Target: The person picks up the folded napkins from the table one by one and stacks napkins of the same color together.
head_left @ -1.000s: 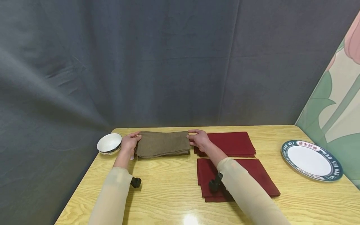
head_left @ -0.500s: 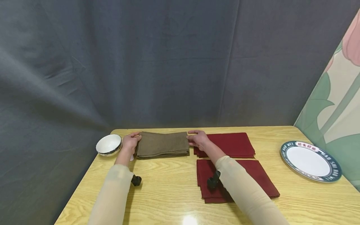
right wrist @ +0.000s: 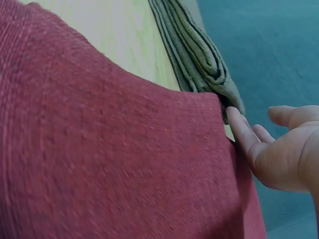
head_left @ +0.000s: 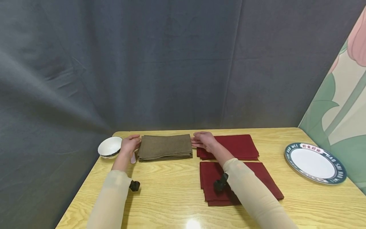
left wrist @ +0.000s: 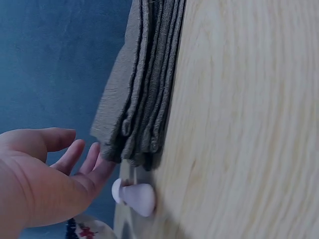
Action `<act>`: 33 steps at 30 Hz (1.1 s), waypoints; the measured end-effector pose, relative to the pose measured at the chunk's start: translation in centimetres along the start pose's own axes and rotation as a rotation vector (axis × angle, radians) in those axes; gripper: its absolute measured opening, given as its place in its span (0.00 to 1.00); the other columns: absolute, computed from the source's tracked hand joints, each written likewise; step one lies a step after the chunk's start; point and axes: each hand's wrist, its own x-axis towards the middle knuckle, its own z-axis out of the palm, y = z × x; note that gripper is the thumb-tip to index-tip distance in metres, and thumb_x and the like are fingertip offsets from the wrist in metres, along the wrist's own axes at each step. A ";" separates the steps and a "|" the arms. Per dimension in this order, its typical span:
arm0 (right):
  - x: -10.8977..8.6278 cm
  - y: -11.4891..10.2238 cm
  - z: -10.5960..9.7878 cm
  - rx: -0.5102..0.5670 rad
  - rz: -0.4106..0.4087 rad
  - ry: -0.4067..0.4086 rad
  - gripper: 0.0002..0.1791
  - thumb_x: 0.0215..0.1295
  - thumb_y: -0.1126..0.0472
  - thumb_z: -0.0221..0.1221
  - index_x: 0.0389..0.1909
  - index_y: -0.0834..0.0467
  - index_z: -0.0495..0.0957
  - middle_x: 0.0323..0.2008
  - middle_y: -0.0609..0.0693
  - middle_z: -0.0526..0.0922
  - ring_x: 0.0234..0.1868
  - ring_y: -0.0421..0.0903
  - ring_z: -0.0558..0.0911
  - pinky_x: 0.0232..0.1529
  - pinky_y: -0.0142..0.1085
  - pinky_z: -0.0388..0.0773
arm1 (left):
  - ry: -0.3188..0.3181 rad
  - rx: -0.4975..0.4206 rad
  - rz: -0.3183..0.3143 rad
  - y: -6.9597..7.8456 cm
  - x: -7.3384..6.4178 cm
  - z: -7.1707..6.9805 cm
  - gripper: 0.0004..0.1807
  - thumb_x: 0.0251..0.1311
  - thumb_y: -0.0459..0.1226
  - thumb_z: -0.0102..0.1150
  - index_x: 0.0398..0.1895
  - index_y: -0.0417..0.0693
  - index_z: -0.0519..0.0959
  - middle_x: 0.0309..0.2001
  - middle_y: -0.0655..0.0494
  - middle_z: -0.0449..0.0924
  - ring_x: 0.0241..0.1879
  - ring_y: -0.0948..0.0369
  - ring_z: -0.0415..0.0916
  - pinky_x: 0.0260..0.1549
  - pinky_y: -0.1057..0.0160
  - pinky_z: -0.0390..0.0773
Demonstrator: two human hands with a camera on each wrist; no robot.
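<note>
A folded brown cloth (head_left: pixel 166 147) lies flat near the table's back edge, its stacked layers showing in both wrist views. At its left end is my left hand (head_left: pixel 130 144), with fingers loosely extended and fingertips right by the cloth's corner in the left wrist view. My right hand (head_left: pixel 204 141) is at the other end, fingers relaxed and close to the cloth's edge, overlapping a folded red cloth (head_left: pixel 235 146). A small white rounded object (left wrist: pixel 139 198) lies on the table just below the left hand. Neither hand grips anything.
A white bowl (head_left: pixel 109 147) stands at the back left corner, beside the left hand. Another folded red cloth (head_left: pixel 260 178) lies under the right forearm. An oval plate with a dark green rim (head_left: pixel 340 173) sits at the right. A dark curtain (head_left: pixel 177 70) hangs behind the table (head_left: pixel 166 194).
Both hands have let go of the brown cloth's ends and moved slightly outward, the left one to the left and the right one to the right. The cloth stays in place.
</note>
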 end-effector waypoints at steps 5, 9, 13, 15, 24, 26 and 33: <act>0.0 -0.7 -0.9 0.047 0.008 0.001 0.26 0.81 0.61 0.47 0.73 0.70 0.60 0.62 0.72 0.74 0.58 0.61 0.81 0.57 0.47 0.78 | 0.083 -0.024 0.085 1.1 -0.9 0.1 0.20 0.75 0.31 0.49 0.65 0.29 0.72 0.62 0.35 0.71 0.59 0.44 0.71 0.62 0.47 0.72; -0.6 -1.2 -1.5 0.049 -0.002 -0.006 0.27 0.81 0.59 0.48 0.73 0.69 0.60 0.63 0.73 0.72 0.61 0.63 0.77 0.57 0.48 0.77 | 0.070 -0.074 0.125 2.1 -1.5 0.5 0.17 0.74 0.30 0.51 0.62 0.31 0.74 0.58 0.41 0.72 0.52 0.51 0.74 0.61 0.47 0.73; -1.3 -1.4 -2.0 0.054 -0.012 -0.032 0.27 0.82 0.59 0.47 0.73 0.70 0.60 0.65 0.73 0.70 0.64 0.64 0.75 0.57 0.47 0.78 | 0.005 -0.083 0.127 2.4 -2.0 1.1 0.18 0.74 0.31 0.52 0.63 0.32 0.74 0.58 0.41 0.73 0.50 0.54 0.76 0.60 0.51 0.76; -1.7 -1.4 -2.3 0.058 -0.016 -0.055 0.27 0.82 0.59 0.46 0.74 0.70 0.59 0.66 0.74 0.68 0.64 0.63 0.75 0.57 0.46 0.78 | -0.024 -0.080 0.122 2.3 -2.2 1.5 0.18 0.74 0.32 0.53 0.62 0.32 0.74 0.59 0.40 0.74 0.50 0.55 0.77 0.58 0.52 0.77; -4.9 -1.0 -3.9 0.065 -0.038 -0.120 0.26 0.83 0.58 0.45 0.72 0.69 0.62 0.66 0.72 0.70 0.61 0.58 0.79 0.55 0.43 0.80 | -0.194 -0.003 0.090 1.1 -3.5 3.8 0.20 0.76 0.34 0.51 0.64 0.30 0.72 0.65 0.33 0.72 0.59 0.44 0.74 0.53 0.54 0.80; -5.7 -1.0 -4.4 0.055 -0.049 -0.129 0.26 0.82 0.58 0.46 0.72 0.69 0.62 0.65 0.71 0.72 0.57 0.55 0.82 0.55 0.43 0.80 | -0.231 0.026 0.077 1.0 -4.0 4.3 0.20 0.77 0.34 0.50 0.66 0.31 0.71 0.65 0.34 0.71 0.60 0.43 0.73 0.54 0.53 0.80; -8.3 -0.9 -6.5 0.061 -0.077 -0.156 0.27 0.82 0.58 0.46 0.72 0.72 0.61 0.61 0.70 0.76 0.57 0.58 0.82 0.54 0.44 0.81 | -0.341 0.047 0.063 0.9 -5.9 6.1 0.21 0.77 0.36 0.50 0.66 0.32 0.71 0.64 0.34 0.72 0.60 0.41 0.72 0.56 0.49 0.78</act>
